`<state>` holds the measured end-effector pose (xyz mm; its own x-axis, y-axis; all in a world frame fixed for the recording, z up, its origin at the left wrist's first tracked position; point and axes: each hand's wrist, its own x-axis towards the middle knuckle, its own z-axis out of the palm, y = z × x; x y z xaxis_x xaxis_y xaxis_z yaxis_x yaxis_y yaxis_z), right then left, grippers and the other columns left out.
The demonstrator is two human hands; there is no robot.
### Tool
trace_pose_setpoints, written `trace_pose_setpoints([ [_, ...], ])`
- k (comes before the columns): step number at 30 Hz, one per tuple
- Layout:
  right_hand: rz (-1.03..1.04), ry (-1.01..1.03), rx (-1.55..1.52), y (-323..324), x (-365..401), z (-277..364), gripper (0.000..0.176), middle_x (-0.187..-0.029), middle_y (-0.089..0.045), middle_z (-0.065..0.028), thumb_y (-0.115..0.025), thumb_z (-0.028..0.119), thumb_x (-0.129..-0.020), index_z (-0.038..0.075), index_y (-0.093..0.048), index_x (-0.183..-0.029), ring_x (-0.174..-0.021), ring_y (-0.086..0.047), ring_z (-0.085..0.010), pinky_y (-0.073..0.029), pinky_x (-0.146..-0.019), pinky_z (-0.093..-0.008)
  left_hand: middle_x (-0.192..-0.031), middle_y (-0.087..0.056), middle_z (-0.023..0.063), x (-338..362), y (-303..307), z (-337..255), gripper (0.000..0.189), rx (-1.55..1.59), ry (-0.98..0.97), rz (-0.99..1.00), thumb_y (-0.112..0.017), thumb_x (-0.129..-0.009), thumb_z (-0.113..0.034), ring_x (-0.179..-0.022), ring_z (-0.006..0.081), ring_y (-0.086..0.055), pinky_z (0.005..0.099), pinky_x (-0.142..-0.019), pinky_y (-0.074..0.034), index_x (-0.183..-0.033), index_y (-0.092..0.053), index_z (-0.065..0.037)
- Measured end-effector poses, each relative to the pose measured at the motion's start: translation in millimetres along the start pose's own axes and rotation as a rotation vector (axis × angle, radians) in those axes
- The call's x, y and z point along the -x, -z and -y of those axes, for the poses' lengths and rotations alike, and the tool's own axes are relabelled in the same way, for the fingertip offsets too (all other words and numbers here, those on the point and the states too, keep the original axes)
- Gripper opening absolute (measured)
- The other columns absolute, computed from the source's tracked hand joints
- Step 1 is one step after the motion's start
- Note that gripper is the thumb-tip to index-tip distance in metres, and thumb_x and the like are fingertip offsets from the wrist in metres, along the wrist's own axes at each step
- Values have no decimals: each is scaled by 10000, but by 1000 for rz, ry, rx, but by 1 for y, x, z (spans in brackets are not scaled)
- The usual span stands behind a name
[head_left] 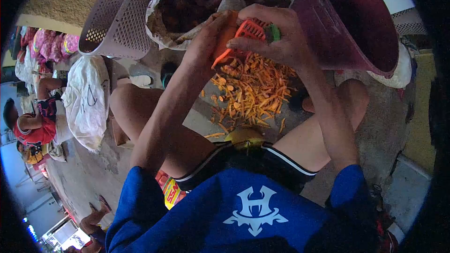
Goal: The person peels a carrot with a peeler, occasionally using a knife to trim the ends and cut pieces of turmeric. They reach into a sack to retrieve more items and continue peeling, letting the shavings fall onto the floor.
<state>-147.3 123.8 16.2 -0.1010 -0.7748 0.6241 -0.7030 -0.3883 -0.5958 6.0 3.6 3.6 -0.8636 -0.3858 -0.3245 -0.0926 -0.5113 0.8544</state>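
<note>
My left hand is closed around a thick orange root, which looks like a carrot. Most of the root is hidden by my fingers and by the tool. In my right hand I grip an orange-red plastic peeler with a slotted frame and a green part. The peeler lies against the near side of the root. Below both hands, a heap of orange peelings covers the floor between my legs, with a few small round cut pieces among it.
An open woven sack with dark reddish roots stands beyond my hands. To its left is a pale perforated basket; at right stands a large maroon tub. A full white sack is at left, near a person in red.
</note>
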Motion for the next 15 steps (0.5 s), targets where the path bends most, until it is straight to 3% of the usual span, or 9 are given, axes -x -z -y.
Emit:
trace_pose_setpoints([
  [2, -58, -21, 19, 2, 2, -5, 400, -932, -715, -64, -887, 258, -756, 61, -693, -1044, -850, -697, -132, -555, -750, -278, -1072, -644, 77, 0, -5, -1, 430, -18, -15, -51, -419, -1069, -406, -947, 188, -670, 353, -749, -574, -1340, -500, -82],
  [4, -94, 28, 68, 3, 3, -15, 391, -934, -716, -56, -878, 254, -770, 64, -691, -1056, -850, -693, -128, -556, -756, -282, -1044, -653, 72, 0, -7, 2, 401, 115, -102, 48, -472, -1058, -374, -914, 175, -666, 336, -773, -566, -1322, -518, -76],
  [6, -121, 75, 110, 7, 4, -32, 382, -936, -718, -48, -869, 250, -784, 67, -690, -1068, -850, -689, -125, -557, -761, -285, -1047, -652, 68, 2, -13, -2, 390, 182, -14, 19, -503, -1048, -355, -905, 168, -663, 328, -772, -563, -1316, -527, -72],
  [8, -202, -387, 5, 17, 7, -52, 385, -960, -721, -25, -860, 250, -799, 73, -685, -1092, -871, -682, -123, -558, -787, -300, -1051, -651, 65, 4, -9, 2, 381, 246, 76, -21, -534, -1039, -336, -895, 161, -659, 319, -772, -561, -1309, -536, -67],
  [9, -201, -389, 5, 24, 7, -61, 385, -960, -721, -25, -860, 250, -799, 73, -685, -1092, -871, -682, -123, -558, -787, -300, -1049, -653, 60, 1, -3, 7, 376, 229, 68, -2, -559, -1028, -330, -890, 159, -659, 313, -773, -560, -1293, -550, -63],
  [11, -372, -200, 263, 38, 4, -76, 366, -985, -728, -18, -842, 244, -825, 76, -681, -1107, -893, -680, -121, -556, -803, -309, -1048, -654, 55, -2, 4, 11, 371, 214, 55, 19, -584, -1017, -324, -886, 158, -660, 307, -774, -559, -1277, -563, -60],
  [12, -370, -193, 263, 32, 3, -64, 366, -985, -728, -18, -842, 244, -825, 76, -681, -1107, -893, -680, -121, -556, -803, -309, -1053, -653, 52, -3, 5, 10, 372, 193, 43, -7, -574, -1021, -332, -878, 159, -660, 299, -768, -558, -1279, -562, -63],
  [14, -95, -198, 113, 10, 12, -34, 341, -988, -735, -29, -828, 237, -845, 76, -680, -1106, -901, -683, -120, -554, -805, -306, -1058, -652, 49, -1, 4, 7, 374, 175, 28, -34, -563, -1026, -340, -869, 160, -660, 291, -762, -556, -1282, -560, -67],
  [15, -93, -191, 113, 7, 7, -24, 341, -988, -735, -29, -828, 237, -845, 76, -680, -1106, -901, -683, -120, -554, -805, -306, -1045, -655, 46, 4, 1, 3, 370, 155, 20, 1, -556, -1028, -345, -861, 154, -658, 281, -752, -552, -1280, -568, -73],
])
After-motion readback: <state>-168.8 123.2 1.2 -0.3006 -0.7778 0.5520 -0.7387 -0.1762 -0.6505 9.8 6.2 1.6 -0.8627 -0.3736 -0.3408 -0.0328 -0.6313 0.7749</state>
